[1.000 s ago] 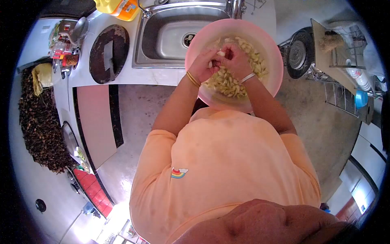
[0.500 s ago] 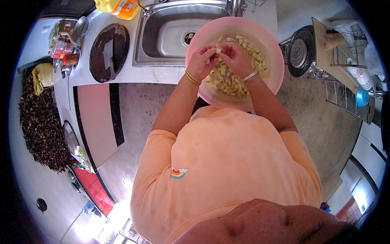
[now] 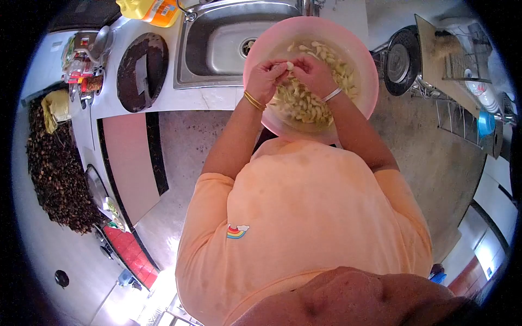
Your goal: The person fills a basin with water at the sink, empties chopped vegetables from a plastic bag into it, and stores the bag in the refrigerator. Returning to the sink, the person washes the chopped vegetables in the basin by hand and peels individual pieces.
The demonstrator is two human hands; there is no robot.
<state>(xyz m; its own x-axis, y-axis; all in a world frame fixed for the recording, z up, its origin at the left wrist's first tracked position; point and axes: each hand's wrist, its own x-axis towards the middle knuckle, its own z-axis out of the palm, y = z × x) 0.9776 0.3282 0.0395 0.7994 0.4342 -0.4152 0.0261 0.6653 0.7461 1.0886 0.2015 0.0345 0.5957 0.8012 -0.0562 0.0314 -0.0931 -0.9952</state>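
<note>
A wide pink basin (image 3: 365, 51) holds water and many pale yellow-green, clove-like pieces (image 3: 307, 108). Above its left half, my left hand (image 3: 263, 80) and my right hand (image 3: 316, 76) meet at the fingertips. Between them is one small whitish clove-like piece (image 3: 290, 66), pinched by the left thumb and fingers. The right fingers are curled in against that piece, and their tips are partly hidden. Gold bangles circle the left wrist, and a silver one is on the right.
Left of the basin is a steel sink (image 3: 217, 46) set in a white counter (image 3: 179, 103). A knife (image 3: 142, 76) lies on a round dark chopping board (image 3: 155, 54). A yellow jug (image 3: 144, 8) stands behind. To the right is a dish rack (image 3: 454, 117).
Both hands stay together over the basin, with small finger movements around the whitish piece. The whole view has shifted slightly.
</note>
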